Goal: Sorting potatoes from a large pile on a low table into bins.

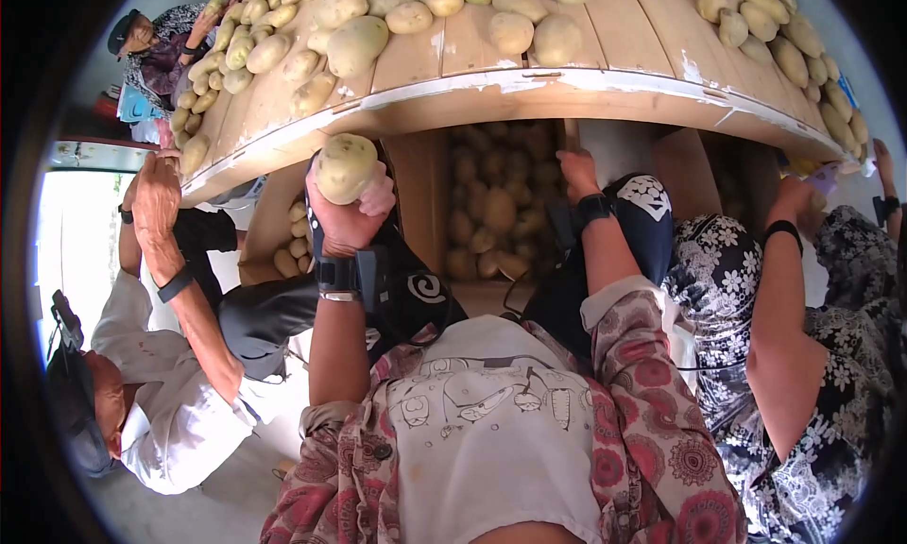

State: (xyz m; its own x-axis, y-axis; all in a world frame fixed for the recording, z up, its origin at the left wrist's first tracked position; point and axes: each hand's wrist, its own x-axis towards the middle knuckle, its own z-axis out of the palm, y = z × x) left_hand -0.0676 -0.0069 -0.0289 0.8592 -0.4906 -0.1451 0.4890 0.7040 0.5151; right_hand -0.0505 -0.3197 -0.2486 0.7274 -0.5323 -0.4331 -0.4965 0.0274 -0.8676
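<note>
My left hand (352, 214) holds up a large pale yellow potato (346, 168) just below the table's near edge. Between my knees stands an open cardboard box (423, 211) with many potatoes (500, 210) in it. My right hand (579, 174) is closed on the upper right edge of this box, and its fingertips are partly hidden. Loose potatoes (358, 46) lie in groups on the cardboard-covered table (482, 48) above both hands.
People sit close on the left (163, 381) and right (786, 346), their arms reaching to the table edge. Another person (166, 52) is at the far left. A smaller box with potatoes (287, 263) stands beside my left knee. The table's taped edge (524, 81) overhangs the boxes.
</note>
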